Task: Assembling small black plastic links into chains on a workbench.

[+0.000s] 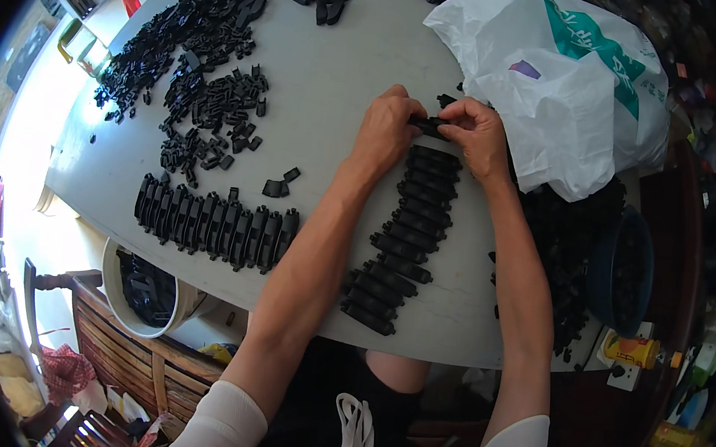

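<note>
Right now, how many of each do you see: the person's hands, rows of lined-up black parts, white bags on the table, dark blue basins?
Hands: 2 (left hand, right hand)
Rows: 2 (left row, middle row)
White bag: 1
Dark blue basin: 1
Total: 6
Loose black pieces are heaped too thickly to count.

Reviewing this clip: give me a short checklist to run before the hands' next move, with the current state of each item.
1. Left hand gripping the small black piece: ok, fingertips pinch its left end.
2. Right hand on the same piece: ok, thumb and finger at its right end.
3. Held piece's fit and orientation: cannot tell, fingers cover much of it.
4. Column of black pieces lying straight: not ok, it bends toward the lower left.
5. White plastic bag clear of the right hand: cannot tell, it lies very close.
</note>
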